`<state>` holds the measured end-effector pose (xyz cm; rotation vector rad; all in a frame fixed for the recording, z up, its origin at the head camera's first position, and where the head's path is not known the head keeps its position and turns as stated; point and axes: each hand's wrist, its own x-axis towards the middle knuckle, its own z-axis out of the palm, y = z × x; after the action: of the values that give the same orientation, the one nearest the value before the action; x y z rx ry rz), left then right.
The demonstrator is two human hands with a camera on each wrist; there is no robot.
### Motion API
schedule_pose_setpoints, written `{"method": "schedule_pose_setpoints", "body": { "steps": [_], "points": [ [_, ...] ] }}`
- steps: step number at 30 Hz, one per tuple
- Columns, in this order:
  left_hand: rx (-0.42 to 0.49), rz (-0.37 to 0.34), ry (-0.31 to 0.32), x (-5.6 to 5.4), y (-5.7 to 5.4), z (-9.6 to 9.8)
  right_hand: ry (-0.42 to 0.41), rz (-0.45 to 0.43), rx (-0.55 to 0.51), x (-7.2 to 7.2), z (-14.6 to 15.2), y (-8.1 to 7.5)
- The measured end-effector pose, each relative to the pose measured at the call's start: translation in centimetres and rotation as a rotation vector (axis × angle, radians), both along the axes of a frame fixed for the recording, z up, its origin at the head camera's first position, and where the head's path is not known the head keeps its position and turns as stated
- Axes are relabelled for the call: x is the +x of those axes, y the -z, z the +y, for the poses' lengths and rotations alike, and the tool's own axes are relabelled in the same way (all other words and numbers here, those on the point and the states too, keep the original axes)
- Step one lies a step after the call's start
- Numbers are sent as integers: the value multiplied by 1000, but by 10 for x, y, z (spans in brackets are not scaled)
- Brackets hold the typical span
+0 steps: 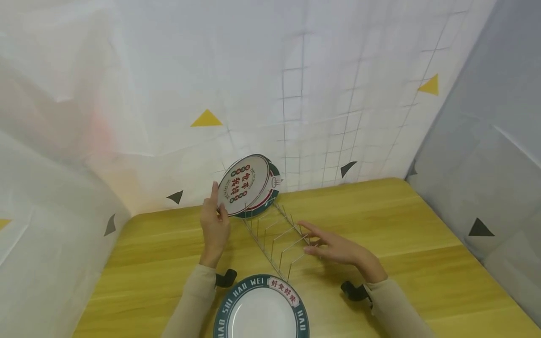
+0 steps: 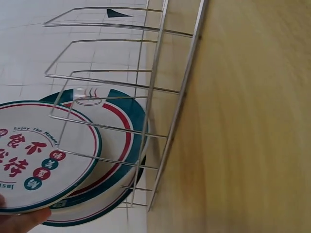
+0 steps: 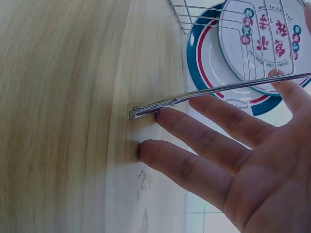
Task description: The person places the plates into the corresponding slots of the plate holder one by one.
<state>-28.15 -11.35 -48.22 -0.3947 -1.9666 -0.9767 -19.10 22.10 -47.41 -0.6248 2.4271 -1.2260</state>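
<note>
Your left hand (image 1: 215, 230) pinching a small plate (image 1: 243, 183), larger plate (image 1: 275, 182) behind it, your right hand (image 1: 338, 246) loosely spread at the wire rack (image 2: 182, 92)

Red-lettered white plate (image 1: 243, 185), teal-rimmed plate (image 2: 109, 114), silver rack (image 2: 151, 88)

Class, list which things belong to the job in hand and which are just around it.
Job:
- small plate in the left hand
- wire rack by the right hand
- green-rimmed plate behind
- front plate, probably

Surroundings:
- table
- yellow triangles
- white backdrop
</note>
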Motion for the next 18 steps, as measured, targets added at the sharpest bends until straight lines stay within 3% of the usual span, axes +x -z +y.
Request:
{"method": "schedule_pose_setpoints", "body": {
  "steps": [12,18],
  "points": [
    [-125,-83,45,-3,11,2,5,-9,13,0,-1,-1],
    [-121,-96,66,-2,11,3,10,-12,16,-1,0,0]
  ]
}}
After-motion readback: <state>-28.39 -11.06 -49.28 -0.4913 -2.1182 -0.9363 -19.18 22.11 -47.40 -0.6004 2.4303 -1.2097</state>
